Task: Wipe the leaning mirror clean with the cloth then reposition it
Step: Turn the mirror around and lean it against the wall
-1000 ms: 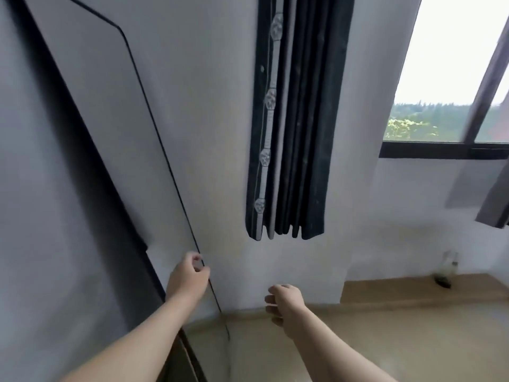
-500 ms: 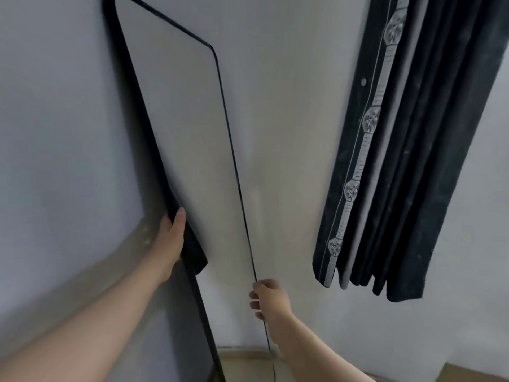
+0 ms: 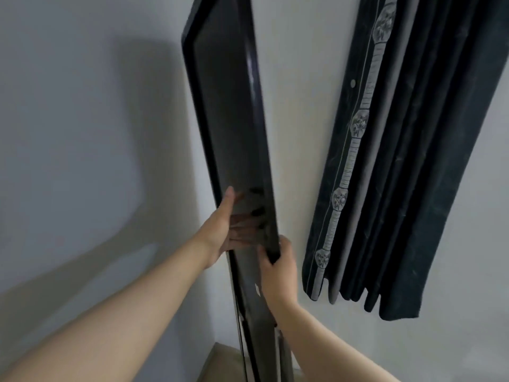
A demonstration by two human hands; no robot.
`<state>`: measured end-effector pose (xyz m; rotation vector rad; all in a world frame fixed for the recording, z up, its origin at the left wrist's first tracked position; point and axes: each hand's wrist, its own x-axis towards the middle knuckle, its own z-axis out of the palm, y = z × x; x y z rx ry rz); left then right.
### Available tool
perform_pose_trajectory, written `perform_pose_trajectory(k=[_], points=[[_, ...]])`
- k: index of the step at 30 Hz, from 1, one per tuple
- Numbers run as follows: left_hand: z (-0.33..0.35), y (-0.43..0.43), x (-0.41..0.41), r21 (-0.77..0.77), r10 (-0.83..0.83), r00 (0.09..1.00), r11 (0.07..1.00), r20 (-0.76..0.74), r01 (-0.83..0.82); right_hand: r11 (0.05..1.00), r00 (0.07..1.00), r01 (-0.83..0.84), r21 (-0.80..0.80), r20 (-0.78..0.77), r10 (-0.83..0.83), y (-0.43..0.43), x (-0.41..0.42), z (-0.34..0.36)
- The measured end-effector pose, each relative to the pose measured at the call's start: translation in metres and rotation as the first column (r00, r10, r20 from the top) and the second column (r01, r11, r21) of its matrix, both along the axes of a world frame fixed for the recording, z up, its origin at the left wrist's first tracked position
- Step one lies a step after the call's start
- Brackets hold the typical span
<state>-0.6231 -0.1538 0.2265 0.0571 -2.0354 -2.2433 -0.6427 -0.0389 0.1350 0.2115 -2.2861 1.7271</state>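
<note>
The tall black-framed mirror [image 3: 228,119] stands nearly edge-on to me, tilted against the white wall, so its face looks like a narrow dark strip. My left hand [image 3: 220,230] grips its left frame edge at mid height, thumb up along the frame and fingers reaching across the dark surface. My right hand [image 3: 278,268] grips the right frame edge a little lower, fingers curled round it. No cloth is in view.
A dark curtain [image 3: 399,161] with a pale patterned trim hangs just right of the mirror. White walls [image 3: 68,133] meet in a corner behind it. A strip of tan floor [image 3: 217,365] shows at the bottom beside the mirror's foot.
The mirror has swung from showing its wide face to nearly edge-on. My right hand moved up onto its right edge, and my left hand reaches further across it. The view shifted left.
</note>
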Motion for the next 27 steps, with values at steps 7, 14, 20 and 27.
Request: perform_pose_trajectory(k=[7,14,20,27], points=[[-0.047,0.035,-0.032,-0.257,0.219,0.97,0.948,0.1,-0.188,0.991,0.995,0.095,0.098,0.033,-0.099,0.088,-0.038,0.018],[-0.071,0.014,-0.063,-0.294,0.388,0.912,0.894,0.133,-0.337,0.978,0.994,0.097,0.185,0.028,-0.104,0.114,-0.072,0.018],[-0.089,-0.04,-0.127,-0.212,0.58,0.761,0.814,0.29,-0.54,0.986,0.996,0.084,0.143,0.019,-0.088,0.116,-0.12,0.022],[-0.086,-0.086,-0.199,-0.166,0.757,0.526,0.619,0.388,-0.768,0.989,0.989,0.144,0.042,0.023,-0.145,0.106,-0.201,0.029]])
